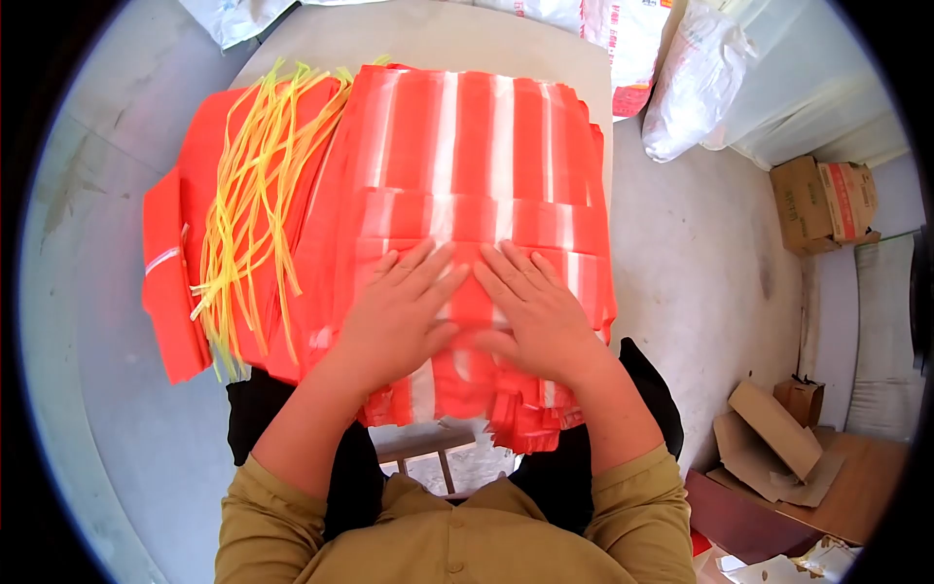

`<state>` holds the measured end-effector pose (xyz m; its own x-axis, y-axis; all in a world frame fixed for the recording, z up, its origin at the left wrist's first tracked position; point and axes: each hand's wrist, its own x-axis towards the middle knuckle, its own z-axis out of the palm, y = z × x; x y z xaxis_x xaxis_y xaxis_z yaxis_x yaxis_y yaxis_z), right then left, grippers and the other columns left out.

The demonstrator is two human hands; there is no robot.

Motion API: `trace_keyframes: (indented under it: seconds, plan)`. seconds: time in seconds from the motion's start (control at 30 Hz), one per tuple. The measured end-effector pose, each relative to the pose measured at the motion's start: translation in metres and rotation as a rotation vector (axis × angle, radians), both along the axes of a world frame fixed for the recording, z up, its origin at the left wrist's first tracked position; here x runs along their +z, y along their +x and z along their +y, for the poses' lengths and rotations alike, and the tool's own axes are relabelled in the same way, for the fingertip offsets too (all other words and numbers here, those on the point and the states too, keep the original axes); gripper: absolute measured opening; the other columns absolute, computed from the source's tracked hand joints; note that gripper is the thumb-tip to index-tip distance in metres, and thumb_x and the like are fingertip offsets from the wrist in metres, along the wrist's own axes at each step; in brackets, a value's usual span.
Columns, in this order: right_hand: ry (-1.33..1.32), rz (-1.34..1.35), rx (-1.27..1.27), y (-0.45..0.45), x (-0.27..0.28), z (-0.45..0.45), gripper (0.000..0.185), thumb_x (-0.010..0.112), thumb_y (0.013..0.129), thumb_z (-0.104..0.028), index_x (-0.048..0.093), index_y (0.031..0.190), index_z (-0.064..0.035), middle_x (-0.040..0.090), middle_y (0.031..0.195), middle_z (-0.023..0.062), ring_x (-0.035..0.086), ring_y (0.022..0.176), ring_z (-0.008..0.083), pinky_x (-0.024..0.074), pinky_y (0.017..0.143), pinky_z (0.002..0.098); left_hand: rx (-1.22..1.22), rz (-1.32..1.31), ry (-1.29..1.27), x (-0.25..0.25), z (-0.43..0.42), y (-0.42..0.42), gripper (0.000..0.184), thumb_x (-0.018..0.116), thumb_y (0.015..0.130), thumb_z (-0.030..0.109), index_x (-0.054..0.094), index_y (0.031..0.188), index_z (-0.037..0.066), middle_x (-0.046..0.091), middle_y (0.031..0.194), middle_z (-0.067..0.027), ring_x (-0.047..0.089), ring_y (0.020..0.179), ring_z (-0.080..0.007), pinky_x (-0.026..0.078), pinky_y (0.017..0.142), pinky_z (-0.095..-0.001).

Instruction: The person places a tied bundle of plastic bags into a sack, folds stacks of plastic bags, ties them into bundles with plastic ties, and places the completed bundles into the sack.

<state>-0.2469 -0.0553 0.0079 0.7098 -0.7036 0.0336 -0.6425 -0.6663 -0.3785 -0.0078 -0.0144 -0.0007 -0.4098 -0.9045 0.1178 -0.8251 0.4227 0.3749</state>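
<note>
A thick stack of red sheets with white stripes [472, 146] lies on the table in front of me. My left hand [404, 311] rests flat on its near part, fingers spread and pointing away. Beside it, my right hand [535, 316] lies flat on the same stack, its thumb towards my left hand. Neither hand grips anything. The near edge of the stack hangs down in ruffled folds. Left of it, a bunch of yellow strips [258, 195] lies across more red material [204, 136]. A folded red bundle with a white band [165, 258] sits at the far left.
The pale tabletop [389, 34] shows behind the stack. White bags [696, 83] stand at the back right. Cardboard boxes [812, 204] sit against the right wall. An opened carton [769, 443] lies on a brown surface [866, 487] at the lower right.
</note>
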Motion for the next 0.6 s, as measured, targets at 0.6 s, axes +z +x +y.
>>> trace_keyframes:
  seconds: [0.6]
  plan:
    - [-0.036,0.029,-0.02,-0.058,0.015,-0.014,0.067,0.071,0.077,-0.001,0.059,0.142,-0.003,0.05,0.158,0.0155,0.043,0.149,0.035,0.0381,0.121,0.0477,0.129,0.032,0.081,0.018,0.003,0.038,0.074,0.07,0.073,0.01,0.053,0.144,0.003,0.049,0.158,-0.0189,0.041,0.15,-0.0371,0.031,0.124,-0.058]
